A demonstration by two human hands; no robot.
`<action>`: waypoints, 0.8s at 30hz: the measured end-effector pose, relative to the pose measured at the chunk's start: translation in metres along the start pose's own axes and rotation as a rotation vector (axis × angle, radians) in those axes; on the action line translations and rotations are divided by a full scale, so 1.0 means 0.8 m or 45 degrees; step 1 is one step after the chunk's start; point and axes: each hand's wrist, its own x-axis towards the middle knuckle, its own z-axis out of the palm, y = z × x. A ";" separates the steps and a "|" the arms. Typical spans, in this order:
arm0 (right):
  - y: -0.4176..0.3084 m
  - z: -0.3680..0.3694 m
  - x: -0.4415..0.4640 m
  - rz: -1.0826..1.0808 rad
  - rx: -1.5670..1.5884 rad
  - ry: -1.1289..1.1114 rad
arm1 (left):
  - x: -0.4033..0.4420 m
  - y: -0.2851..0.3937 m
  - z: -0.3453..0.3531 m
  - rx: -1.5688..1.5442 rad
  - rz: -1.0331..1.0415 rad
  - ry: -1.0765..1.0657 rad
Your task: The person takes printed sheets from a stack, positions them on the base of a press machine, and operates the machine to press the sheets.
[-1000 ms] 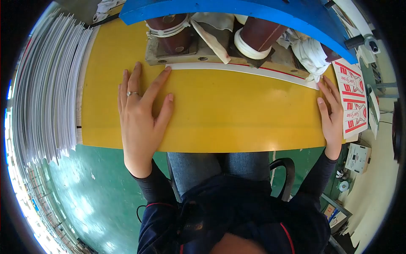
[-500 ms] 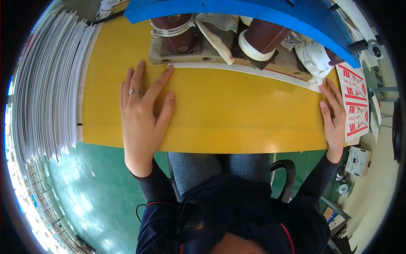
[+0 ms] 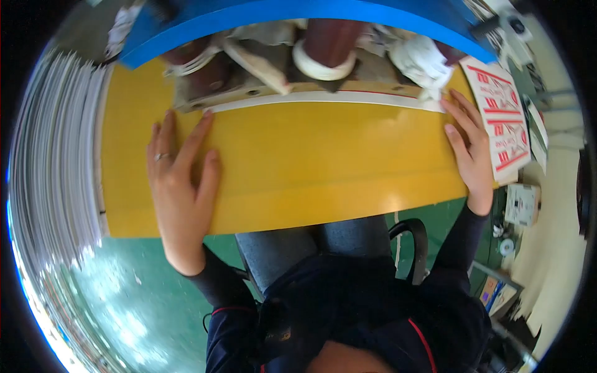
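Observation:
A narrow white strip with a thin red line (image 3: 373, 99), like the edge of a printed sheet, shows along the front of the machine's metal base. My left hand (image 3: 183, 193), a ring on one finger, lies spread on the yellow tabletop (image 3: 311, 155), its index fingertip at the strip's left end. At the right end, my right hand (image 3: 469, 146) touches the strip's corner with its fingertips, fingers stretched out. Neither hand grips anything. Whatever lies farther back is hidden under the machine.
A blue beam (image 3: 298, 15) crosses above dark red cylinders (image 3: 333, 40) wrapped with white cloth (image 3: 423, 62). Tall stacked sheets (image 3: 56, 161) stand at the left. Red-and-white printed sheets (image 3: 500, 118) lie on the right. A chair armrest (image 3: 415, 245) is below the table edge.
The camera view has turned, so the table and machine appear shifted left and tilted. Both hands keep their places at the ends of the white strip.

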 end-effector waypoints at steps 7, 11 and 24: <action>-0.008 0.000 -0.001 -0.020 -0.020 0.060 | -0.001 -0.004 0.002 0.026 0.022 -0.030; -0.008 0.001 0.000 -0.023 -0.042 0.073 | -0.001 -0.005 0.002 0.009 0.019 -0.028; -0.007 0.001 0.000 -0.034 -0.052 0.079 | -0.001 -0.004 0.003 0.016 0.015 -0.030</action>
